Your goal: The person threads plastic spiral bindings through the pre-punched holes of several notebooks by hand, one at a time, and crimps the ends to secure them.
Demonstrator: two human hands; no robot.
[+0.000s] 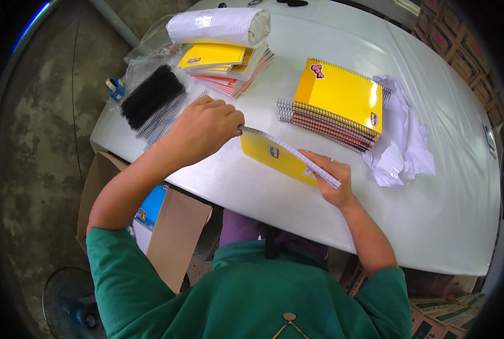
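Yellow notebook (274, 155) stands tilted on its edge on the white table (444, 214), the left hand (204, 127) closed in a pinch on its upper corner, the right hand (331, 181) gripping its lower end, a stack of spiral notebooks (336, 101) just beyond and black binding coils (150, 96) off left.

Lower cover of the yellow notebook (274, 155) hidden behind its own raised edge; fingertips of the left hand (206, 125) curled out of sight; palm of the right hand (332, 179) masked by the notebook; black coils (151, 95) partly under clear plastic; fan (71, 305) cut by the lower edge; boxes (461, 56) blurred at the rim.
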